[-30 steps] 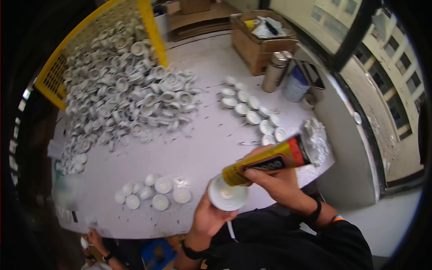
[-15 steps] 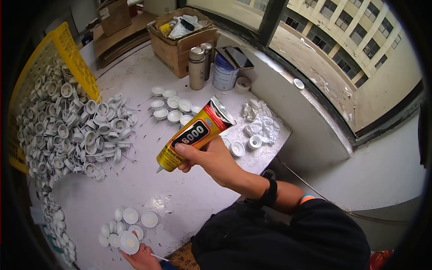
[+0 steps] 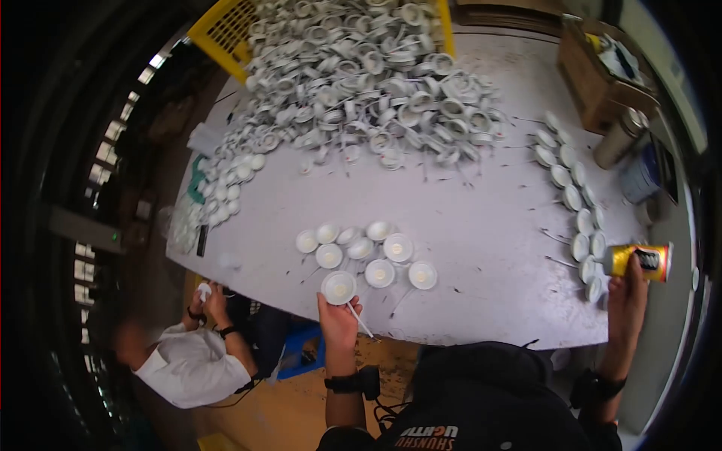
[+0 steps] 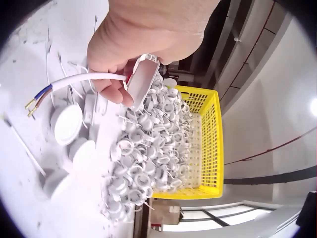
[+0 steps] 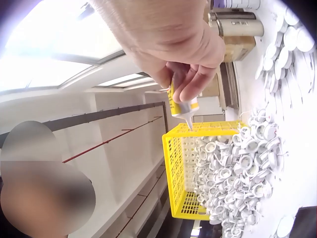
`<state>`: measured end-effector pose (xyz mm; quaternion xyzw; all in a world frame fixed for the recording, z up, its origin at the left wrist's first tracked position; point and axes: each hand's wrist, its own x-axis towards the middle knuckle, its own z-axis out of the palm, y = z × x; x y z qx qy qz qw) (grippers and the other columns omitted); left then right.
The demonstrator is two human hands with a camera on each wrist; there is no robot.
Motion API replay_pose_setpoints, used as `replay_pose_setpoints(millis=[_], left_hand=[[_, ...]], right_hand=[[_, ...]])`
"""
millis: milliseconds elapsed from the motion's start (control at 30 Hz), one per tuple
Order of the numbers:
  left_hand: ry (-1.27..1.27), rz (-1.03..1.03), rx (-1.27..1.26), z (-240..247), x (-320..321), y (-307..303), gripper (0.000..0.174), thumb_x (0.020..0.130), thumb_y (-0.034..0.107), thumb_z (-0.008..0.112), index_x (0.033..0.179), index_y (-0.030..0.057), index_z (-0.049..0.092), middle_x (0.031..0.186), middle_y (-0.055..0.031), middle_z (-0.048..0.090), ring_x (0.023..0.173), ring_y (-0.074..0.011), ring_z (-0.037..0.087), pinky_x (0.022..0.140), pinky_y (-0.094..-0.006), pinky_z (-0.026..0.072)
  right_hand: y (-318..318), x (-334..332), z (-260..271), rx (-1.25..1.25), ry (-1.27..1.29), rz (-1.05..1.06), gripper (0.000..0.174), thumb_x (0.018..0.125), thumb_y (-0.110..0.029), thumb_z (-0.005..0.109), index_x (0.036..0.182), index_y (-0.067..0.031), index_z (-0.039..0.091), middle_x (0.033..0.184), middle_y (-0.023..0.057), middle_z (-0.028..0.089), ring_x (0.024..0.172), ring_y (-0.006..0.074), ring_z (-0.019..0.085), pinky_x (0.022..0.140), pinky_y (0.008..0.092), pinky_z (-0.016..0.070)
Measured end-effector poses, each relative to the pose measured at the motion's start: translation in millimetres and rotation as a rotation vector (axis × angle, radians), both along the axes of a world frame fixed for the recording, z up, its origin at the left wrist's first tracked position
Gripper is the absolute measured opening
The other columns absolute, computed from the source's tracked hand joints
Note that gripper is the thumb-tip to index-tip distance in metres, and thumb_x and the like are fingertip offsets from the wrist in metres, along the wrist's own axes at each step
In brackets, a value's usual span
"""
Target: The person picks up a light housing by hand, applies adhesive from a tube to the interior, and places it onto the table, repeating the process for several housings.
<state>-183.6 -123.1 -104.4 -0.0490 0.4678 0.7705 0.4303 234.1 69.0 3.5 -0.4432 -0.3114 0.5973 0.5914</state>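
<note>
Fingers of the left hand [image 3: 339, 323] pinch a white disc [image 3: 338, 287] at the table's [image 3: 489, 214] near edge; the right hand [image 3: 629, 297] grips a yellow tube [image 3: 653, 261], label illegible. White fittings [image 3: 376, 94] spill from the yellow basket [image 4: 214, 148]; "SHUNSHU" marks the black top [image 3: 489, 406].

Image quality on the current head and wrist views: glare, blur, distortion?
Head: fisheye bend, dark corners, lettering on the yellow tube smeared. Left wrist: table washed out, light at right edge blown out. Right wrist: windows blown out upper left, blurred patch lower left.
</note>
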Motion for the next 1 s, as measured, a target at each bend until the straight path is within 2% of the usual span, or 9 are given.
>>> replay_pose_setpoints(millis=[133, 300, 600, 733, 800, 867, 900, 933, 1000], left_hand=[[0.092, 0.17, -0.192, -34.2, -48.3, -5.3, 0.047, 0.082, 0.049, 0.037, 0.105, 0.0081, 0.044, 0.091, -0.0059, 0.048, 0.075, -0.0192, 0.048, 0.064, -0.0317, 0.0388], [0.103, 0.341, -0.297, -75.7, -106.9, -19.1, 0.049, 0.083, 0.05, 0.035, 0.106, 0.007, 0.043, 0.09, -0.007, 0.048, 0.077, -0.0197, 0.049, 0.063, -0.0322, 0.0402], [0.087, 0.297, -0.692, -132.2, -169.0, -9.8, 0.046, 0.084, 0.045, 0.034, 0.107, 0.0076, 0.046, 0.092, -0.0061, 0.053, 0.08, -0.0188, 0.054, 0.069, -0.0312, 0.0421], [0.262, 0.284, -0.484, -142.5, -174.0, -6.3, 0.047, 0.084, 0.042, 0.037, 0.11, 0.0025, 0.044, 0.098, -0.0109, 0.053, 0.089, -0.0234, 0.052, 0.077, -0.0355, 0.0413], [0.712, 0.327, -1.289, -120.6, -160.2, 0.6, 0.044, 0.083, 0.036, 0.041, 0.112, 0.0018, 0.045, 0.11, -0.0121, 0.049, 0.098, -0.0263, 0.049, 0.083, -0.034, 0.0386], [0.882, 0.416, -1.069, -88.0, -133.3, 17.0, 0.044, 0.083, 0.032, 0.043, 0.113, -0.0003, 0.043, 0.112, -0.014, 0.047, 0.101, -0.0267, 0.047, 0.088, -0.0354, 0.0342], [0.966, 0.44, -0.815, -95.7, -135.8, 16.7, 0.043, 0.083, 0.031, 0.044, 0.112, 0.0, 0.044, 0.111, -0.0142, 0.047, 0.099, -0.0258, 0.048, 0.087, -0.0355, 0.0353], [1.011, 0.45, -0.549, -110.8, -128.6, 29.6, 0.041, 0.083, 0.03, 0.045, 0.111, 0.0004, 0.044, 0.111, -0.0144, 0.047, 0.097, -0.0249, 0.049, 0.085, -0.0355, 0.0365], [0.815, 0.076, -0.43, -30.3, -48.1, 77.9, 0.037, 0.083, 0.027, 0.045, 0.109, 0.0006, 0.045, 0.103, -0.0128, 0.051, 0.087, -0.0207, 0.053, 0.073, -0.0312, 0.0425]], right_hand=[[-5.3, 2.9, -1.3, -0.039, 0.029, -0.12, 0.019, 0.083, -0.018, 0.051, 0.099, -0.0069, 0.051, 0.078, -0.0007, 0.056, 0.059, 0.0026, 0.05, 0.05, 0.0149, 0.0416], [-10.8, 16.5, -8.3, -0.015, 0.001, -0.049, 0.028, 0.086, -0.017, 0.045, 0.112, -0.0054, 0.047, 0.09, -0.0009, 0.054, 0.067, 0.0021, 0.049, 0.055, 0.0132, 0.0431], [-24.9, 17.4, -2.3, 0.003, 0.005, -0.058, 0.027, 0.086, -0.017, 0.045, 0.11, -0.0055, 0.048, 0.091, 0.0005, 0.055, 0.066, 0.0038, 0.051, 0.056, 0.0148, 0.0445], [-31.6, 6.0, 8.3, -0.004, 0.031, -0.173, 0.023, 0.085, -0.017, 0.047, 0.104, -0.0049, 0.05, 0.086, 0.0005, 0.056, 0.06, 0.0036, 0.05, 0.051, 0.0139, 0.0419], [-36.1, 26.1, -3.5, 0.001, 0.035, -0.135, 0.027, 0.086, -0.017, 0.044, 0.111, -0.0059, 0.046, 0.092, -0.0006, 0.053, 0.063, 0.0033, 0.049, 0.054, 0.0144, 0.0414], [-45.8, 40.8, -9.6, 0.051, -0.053, -0.113, 0.033, 0.088, -0.017, 0.038, 0.12, -0.0079, 0.04, 0.099, -0.0033, 0.049, 0.066, 0.0026, 0.045, 0.059, 0.0149, 0.0393], [-45.7, 36.2, 4.0, 0.104, -0.049, 0.045, 0.033, 0.088, -0.019, 0.041, 0.119, -0.0081, 0.042, 0.094, -0.0036, 0.049, 0.066, 0.002, 0.043, 0.058, 0.0148, 0.0379], [-44.5, 27.2, 13.6, -0.028, 0.064, -0.149, 0.026, 0.086, -0.02, 0.045, 0.109, -0.0083, 0.048, 0.087, -0.004, 0.051, 0.063, 0.0014, 0.044, 0.054, 0.015, 0.037], [-36.0, 19.9, 30.1, -0.068, 0.061, -0.228, 0.012, 0.084, -0.02, 0.05, 0.089, -0.0097, 0.052, 0.074, -0.0048, 0.052, 0.054, 0.0011, 0.043, 0.049, 0.0164, 0.0365]])
